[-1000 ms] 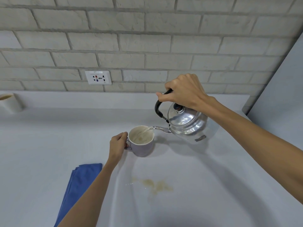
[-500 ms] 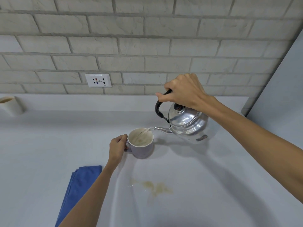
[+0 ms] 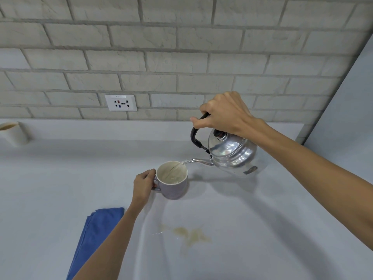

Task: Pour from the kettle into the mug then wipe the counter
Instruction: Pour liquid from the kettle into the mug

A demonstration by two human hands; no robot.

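Over the mug (image 3: 173, 181), tilted silver kettle (image 3: 232, 152)

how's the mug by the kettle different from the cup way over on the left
The mug is purple outside, while the cup is off-white. The mug is held at its handle by the left hand and takes a stream from the kettle; the cup stands untouched by the wall. Both stand upright on the counter with brownish liquid inside.

Tilted steel kettle (image 3: 232, 154) pours into the lavender mug (image 3: 173, 182); folded blue cloth (image 3: 94, 237) lies nearby.
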